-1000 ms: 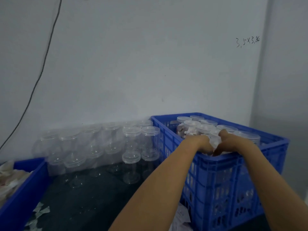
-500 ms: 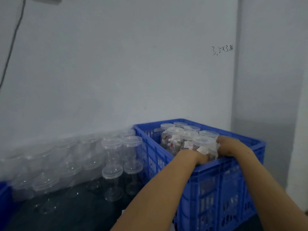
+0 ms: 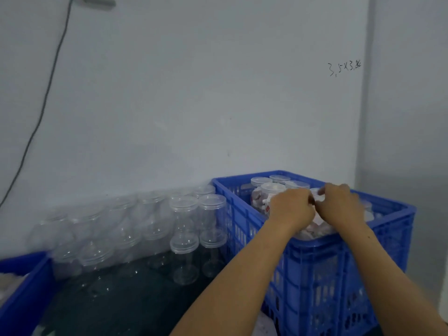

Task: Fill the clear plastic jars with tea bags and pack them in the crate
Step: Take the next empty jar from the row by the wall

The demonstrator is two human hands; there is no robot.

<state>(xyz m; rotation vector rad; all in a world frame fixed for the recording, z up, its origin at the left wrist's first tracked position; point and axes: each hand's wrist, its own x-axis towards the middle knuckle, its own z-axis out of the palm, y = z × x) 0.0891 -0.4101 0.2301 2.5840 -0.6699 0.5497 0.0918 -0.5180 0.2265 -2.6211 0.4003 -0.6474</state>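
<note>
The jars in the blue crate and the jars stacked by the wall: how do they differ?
The jars in the crate hold white and reddish tea bags; the jars by the wall look empty and see-through. The crate jars stand packed tight inside the blue crate, with both hands at them; the wall jars stand in the open, stacked two high, untouched. Both sorts are clear plastic with pale lids on.

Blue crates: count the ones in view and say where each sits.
2. One blue crate stands at right under both hands, holding filled jars. A second blue crate shows only as a corner at the lower left edge. Others may lie outside the view.
</note>
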